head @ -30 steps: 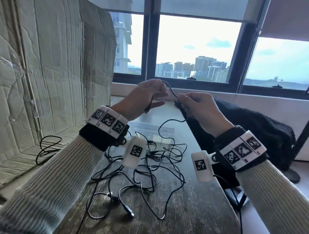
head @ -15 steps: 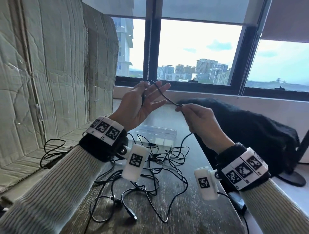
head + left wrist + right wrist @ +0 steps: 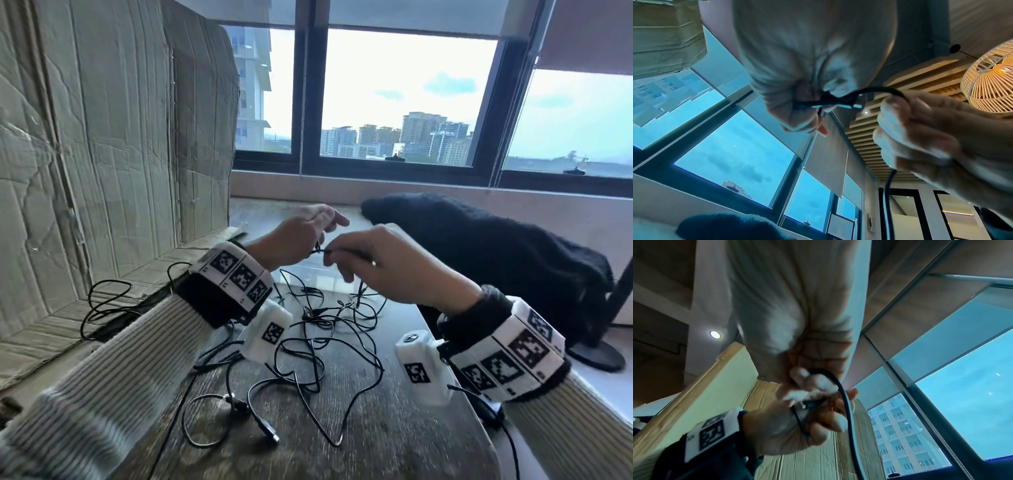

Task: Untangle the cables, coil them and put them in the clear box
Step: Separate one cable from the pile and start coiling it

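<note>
- Head view: since a second ago both hands have dropped from window height to frame centre and closed together.
- The left hand [image 3: 298, 236] pinches a small coil of thin black cable [image 3: 317, 251]; the right hand [image 3: 383, 260] pinches its trailing length.
- Coiling has started; the tangled black cables [image 3: 318, 342] lie lower centre, and the clear plastic box [image 3: 318, 279] is mostly hidden behind the hands.

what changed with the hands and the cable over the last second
Half a second ago the left hand had its fingers spread with the black cable draped over them, apart from the right hand. Now the left fingers have curled shut on the cable and both hands have come together and lower, pinching it between them. The tangle of cables on the table lies as before, as does the cardboard.
</note>
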`<state>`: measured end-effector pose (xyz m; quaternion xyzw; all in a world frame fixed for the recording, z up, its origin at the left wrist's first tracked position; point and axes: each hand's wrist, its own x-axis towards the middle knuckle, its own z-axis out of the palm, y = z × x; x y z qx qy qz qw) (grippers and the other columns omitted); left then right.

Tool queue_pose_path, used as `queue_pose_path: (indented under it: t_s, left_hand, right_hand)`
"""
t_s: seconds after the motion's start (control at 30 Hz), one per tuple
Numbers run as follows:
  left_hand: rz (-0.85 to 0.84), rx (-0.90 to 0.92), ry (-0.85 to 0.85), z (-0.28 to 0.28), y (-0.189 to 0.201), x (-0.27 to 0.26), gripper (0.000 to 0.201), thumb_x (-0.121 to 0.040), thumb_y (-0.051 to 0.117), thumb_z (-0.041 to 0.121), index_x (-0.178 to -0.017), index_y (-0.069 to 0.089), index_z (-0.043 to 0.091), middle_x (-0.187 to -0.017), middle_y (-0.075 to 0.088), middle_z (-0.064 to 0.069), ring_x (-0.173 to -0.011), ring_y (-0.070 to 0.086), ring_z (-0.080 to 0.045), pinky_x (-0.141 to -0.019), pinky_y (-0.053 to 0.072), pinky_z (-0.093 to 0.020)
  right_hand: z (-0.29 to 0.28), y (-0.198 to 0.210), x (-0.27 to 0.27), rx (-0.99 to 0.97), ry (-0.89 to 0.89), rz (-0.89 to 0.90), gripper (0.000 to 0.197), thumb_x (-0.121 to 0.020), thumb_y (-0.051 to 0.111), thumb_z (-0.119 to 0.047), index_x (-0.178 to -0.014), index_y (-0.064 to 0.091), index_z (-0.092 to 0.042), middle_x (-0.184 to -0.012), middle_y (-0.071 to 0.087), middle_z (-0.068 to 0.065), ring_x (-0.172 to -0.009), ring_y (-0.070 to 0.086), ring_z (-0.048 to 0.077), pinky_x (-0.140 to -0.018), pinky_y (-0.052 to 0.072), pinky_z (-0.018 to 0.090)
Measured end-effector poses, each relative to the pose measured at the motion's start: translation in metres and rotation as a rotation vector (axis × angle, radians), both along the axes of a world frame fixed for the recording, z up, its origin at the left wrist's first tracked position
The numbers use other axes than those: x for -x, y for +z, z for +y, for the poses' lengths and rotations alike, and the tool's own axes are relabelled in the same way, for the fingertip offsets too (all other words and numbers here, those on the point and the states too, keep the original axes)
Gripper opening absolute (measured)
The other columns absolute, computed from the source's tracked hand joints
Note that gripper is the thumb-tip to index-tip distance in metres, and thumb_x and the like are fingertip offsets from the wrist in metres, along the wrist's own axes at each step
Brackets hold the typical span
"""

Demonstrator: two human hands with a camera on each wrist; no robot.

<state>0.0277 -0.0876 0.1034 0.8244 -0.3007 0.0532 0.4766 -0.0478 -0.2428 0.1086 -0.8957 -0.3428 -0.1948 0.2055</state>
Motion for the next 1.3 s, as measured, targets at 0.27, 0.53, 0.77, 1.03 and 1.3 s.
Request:
queue_pose_path:
  t_s: [0.27,0.53,0.77,1.03,1.3]
  left_hand:
    - [0.296,0.343,-0.181,0.006,-0.016,-0.002,0.032,-0.104,0.034,0.023,-0.105,0.063,0.009,-0.080,0.072,-0.002,-0.072,0.066,-0.016,-0.074,0.058,-0.033]
    - [0.337,0.636,-0.003,0.037,-0.013,-0.022,0.041,-0.098,0.045,0.036,-0.079,0.058,0.002,-0.095,0.074,-0.014,-0.085,0.072,-0.028,-0.072,0.060,-0.036]
    - [0.588,1.023,-0.267,0.037,-0.003,-0.019,0.037,-0.104,0.035,0.030,-0.073,0.049,0.014,-0.098,0.069,-0.011,-0.104,0.066,-0.023,-0.093,0.052,-0.043]
    - [0.558,1.232,-0.289,0.021,0.007,-0.012,0.035,-0.104,0.021,0.036,-0.080,0.040,0.018,-0.057,0.043,0.007,-0.049,0.050,-0.006,-0.064,0.058,-0.033]
    - [0.011,0.199,0.080,0.010,-0.007,-0.006,0.040,-0.105,0.023,0.027,-0.103,0.059,0.009,-0.082,0.051,0.001,-0.054,0.044,-0.002,-0.044,0.035,-0.009]
  right_hand:
    - [-0.015,-0.004,-0.017,-0.458,-0.022,0.013,0.019,-0.092,0.061,-0.019,-0.082,0.074,-0.009,-0.053,0.054,-0.006,-0.050,0.045,0.008,-0.052,0.041,0.022]
    - [-0.046,-0.003,-0.024,-0.681,-0.152,-0.042,0.015,-0.092,0.061,-0.011,-0.088,0.075,-0.013,-0.060,0.063,-0.025,-0.052,0.050,-0.004,-0.055,0.038,0.008]
    - [-0.053,-0.013,-0.033,-0.742,-0.223,-0.008,0.017,-0.091,0.061,-0.014,-0.082,0.076,-0.017,-0.056,0.055,-0.014,-0.053,0.043,0.002,-0.052,0.039,0.014]
    - [-0.028,-0.032,-0.023,-0.343,-0.038,0.334,0.013,-0.089,0.066,-0.025,-0.093,0.078,-0.022,-0.075,0.074,-0.010,-0.052,0.056,0.006,-0.051,0.045,0.022]
    - [-0.005,-0.006,-0.014,-0.144,0.041,0.159,0.017,-0.091,0.062,-0.015,-0.100,0.075,-0.010,-0.085,0.075,-0.001,-0.073,0.069,0.023,-0.074,0.056,0.037]
